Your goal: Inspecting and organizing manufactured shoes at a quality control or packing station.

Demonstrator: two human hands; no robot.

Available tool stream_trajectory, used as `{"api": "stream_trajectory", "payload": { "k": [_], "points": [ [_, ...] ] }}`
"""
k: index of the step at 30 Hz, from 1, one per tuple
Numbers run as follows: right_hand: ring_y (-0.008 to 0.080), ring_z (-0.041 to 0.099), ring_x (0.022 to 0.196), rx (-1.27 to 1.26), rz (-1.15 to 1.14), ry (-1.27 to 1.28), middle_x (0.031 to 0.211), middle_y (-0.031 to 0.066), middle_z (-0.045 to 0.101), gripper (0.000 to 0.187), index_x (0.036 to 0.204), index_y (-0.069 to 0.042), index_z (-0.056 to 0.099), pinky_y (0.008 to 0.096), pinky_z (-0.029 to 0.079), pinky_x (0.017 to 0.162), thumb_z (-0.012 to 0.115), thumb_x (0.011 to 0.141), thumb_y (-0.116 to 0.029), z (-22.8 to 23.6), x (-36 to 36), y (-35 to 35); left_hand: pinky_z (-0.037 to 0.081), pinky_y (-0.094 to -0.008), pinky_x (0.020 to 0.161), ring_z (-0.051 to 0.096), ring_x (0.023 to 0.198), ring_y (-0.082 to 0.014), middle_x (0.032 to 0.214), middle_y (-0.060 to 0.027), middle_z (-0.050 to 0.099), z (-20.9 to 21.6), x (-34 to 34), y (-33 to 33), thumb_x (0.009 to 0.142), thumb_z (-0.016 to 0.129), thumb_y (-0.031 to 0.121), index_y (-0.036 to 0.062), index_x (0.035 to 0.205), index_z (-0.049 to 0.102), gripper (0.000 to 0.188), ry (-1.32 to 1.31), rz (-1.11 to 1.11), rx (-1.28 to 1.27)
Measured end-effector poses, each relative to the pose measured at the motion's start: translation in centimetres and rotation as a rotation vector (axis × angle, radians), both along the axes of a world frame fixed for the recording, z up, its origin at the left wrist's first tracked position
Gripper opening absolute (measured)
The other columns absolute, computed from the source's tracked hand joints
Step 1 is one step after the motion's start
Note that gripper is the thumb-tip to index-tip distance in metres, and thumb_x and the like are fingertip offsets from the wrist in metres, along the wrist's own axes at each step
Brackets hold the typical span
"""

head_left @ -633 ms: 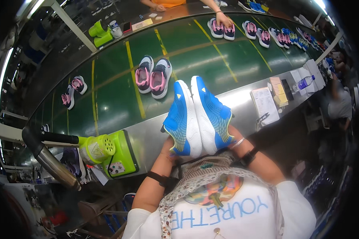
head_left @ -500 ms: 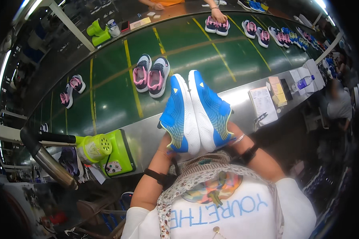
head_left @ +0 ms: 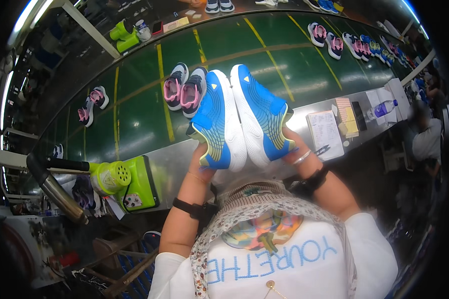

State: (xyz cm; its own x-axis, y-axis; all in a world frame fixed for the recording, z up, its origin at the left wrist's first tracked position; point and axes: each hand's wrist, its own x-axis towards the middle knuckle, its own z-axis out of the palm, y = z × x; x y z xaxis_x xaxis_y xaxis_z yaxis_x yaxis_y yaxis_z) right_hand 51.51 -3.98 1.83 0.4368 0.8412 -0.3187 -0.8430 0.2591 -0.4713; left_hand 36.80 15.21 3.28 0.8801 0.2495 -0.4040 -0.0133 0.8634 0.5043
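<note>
I hold a pair of blue sneakers with white soles side by side, toes pointing away from me and soles turned toward each other. My left hand is mostly hidden inside the left blue sneaker, gripping it at the heel opening. My right hand holds the right blue sneaker the same way, its fingers out of sight. The soles meet or nearly meet along the middle. Just beyond the left sneaker, a pair of navy and grey sneakers with pink linings stands on the green belt.
At left is a bright green blower beside a bent metal pipe. To the right lie an open notebook with a pen and a bottle. More shoes sit along the belt; another grey pair stands at its far edge.
Both hands have moved the blue sneakers away from my body, higher in view. Across the belt, the other person's hand has left the shoes, and a pair now stands on the far ledge.
</note>
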Motion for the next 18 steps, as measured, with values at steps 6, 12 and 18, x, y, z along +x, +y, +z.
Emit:
{"api": "stream_trajectory", "payload": {
  "k": [6, 12, 18],
  "points": [
    [0.0195, 0.051, 0.101, 0.398, 0.079, 0.425, 0.114, 0.0067, 0.050, 0.035, 0.121, -0.012, 0.041, 0.0361, 0.043, 0.086, 0.042, 0.089, -0.024, -1.6, 1.1, 0.3, 0.039, -0.0347, 0.091, 0.051, 0.102, -0.0225, 0.119, -0.0101, 0.048, -4.4, -1.1, 2.3, 0.087, 0.039, 0.015, 0.0033, 0.123, 0.038, 0.037, -0.170, -0.014, -0.034],
    [0.0271, 0.046, 0.108, 0.068, -0.127, 0.259, 0.117, 0.0104, 0.048, 0.038, 0.118, -0.010, 0.044, 0.0492, 0.037, 0.091, 0.044, 0.087, -0.031, -0.6, 0.8, 0.7, 0.042, -0.0314, 0.083, 0.052, 0.097, -0.0206, 0.110, -0.0079, 0.051, -9.0, -4.3, 2.3, 0.069, 0.044, 0.000, 0.0102, 0.126, 0.035, 0.058, 0.545, 0.014, 0.759],
    [0.0289, 0.044, 0.110, 0.126, -0.226, 0.417, 0.120, 0.0117, 0.045, 0.036, 0.117, -0.009, 0.044, 0.0509, 0.037, 0.092, 0.042, 0.088, -0.030, 0.4, 0.3, 1.6, 0.035, -0.0370, 0.093, 0.042, 0.112, -0.0359, 0.122, -0.0224, 0.042, -14.1, -8.6, 2.7, 0.069, 0.047, 0.005, 0.0068, 0.130, 0.028, 0.064, 0.898, -0.252, 1.117]
  ]
}}
